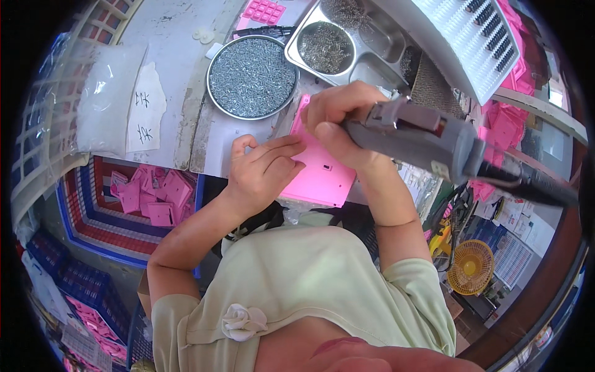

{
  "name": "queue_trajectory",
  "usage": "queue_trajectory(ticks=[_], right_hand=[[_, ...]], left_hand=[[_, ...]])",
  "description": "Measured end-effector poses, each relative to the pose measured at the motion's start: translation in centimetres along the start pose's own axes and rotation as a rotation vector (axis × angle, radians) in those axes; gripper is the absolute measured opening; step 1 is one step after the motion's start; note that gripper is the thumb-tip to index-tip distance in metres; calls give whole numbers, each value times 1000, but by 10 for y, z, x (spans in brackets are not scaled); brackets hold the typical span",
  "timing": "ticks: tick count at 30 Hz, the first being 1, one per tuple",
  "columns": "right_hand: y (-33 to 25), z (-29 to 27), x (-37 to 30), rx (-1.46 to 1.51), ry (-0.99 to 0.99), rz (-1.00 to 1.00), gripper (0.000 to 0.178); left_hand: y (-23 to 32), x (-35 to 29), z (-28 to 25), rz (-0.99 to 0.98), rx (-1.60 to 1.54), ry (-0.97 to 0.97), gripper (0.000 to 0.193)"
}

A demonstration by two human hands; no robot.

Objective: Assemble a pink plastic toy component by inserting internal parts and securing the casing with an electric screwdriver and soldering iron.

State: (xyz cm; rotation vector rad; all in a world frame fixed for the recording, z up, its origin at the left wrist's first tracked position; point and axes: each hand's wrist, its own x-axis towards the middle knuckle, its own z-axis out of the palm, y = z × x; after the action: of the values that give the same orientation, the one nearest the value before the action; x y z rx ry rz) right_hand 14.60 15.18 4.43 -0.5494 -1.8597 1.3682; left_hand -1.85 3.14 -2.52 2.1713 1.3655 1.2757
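Panel [315, 180]: flat, smooth pink plastic with small holes; it lies between your hands.
Left hand [263, 168]: your fingers bend over the panel's edge; whether they pinch anything, I cannot tell.
Right hand [339, 121]: wrapped round your grey, tubular driver [421, 131].
Dish [253, 116]: round metal, heaped with shiny pieces [251, 75], beyond your left hand.

Left hand [266, 167] back side up, fingers part-bent, pointing toward right hand [339, 118]; whether it pinches, unclear. Right hand: fingers curled in a grip, thumb alongside, farther from torso. Left forearm [201, 228] slants inward, elbow out; right forearm [389, 191] steeper. Hands near each other.
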Motion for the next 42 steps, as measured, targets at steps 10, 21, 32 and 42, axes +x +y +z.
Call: queue_trajectory(ticks=[10, 21, 32, 42], right_hand=[[-63, 12, -7, 648, 1, -98, 25], [-57, 19, -19, 527, 4, -40, 26], [-49, 45, -32, 402, 16, 156, 22], [-27, 55, -26, 96, -169, -118, 20]], left_hand=[[-2, 15, -14, -32, -110, 32, 23], [-7, 18, -26, 100, -26, -6, 24], [-93, 64, -35, -99, 496, -111, 10], [-89, 61, -37, -43, 388, -29, 22]])
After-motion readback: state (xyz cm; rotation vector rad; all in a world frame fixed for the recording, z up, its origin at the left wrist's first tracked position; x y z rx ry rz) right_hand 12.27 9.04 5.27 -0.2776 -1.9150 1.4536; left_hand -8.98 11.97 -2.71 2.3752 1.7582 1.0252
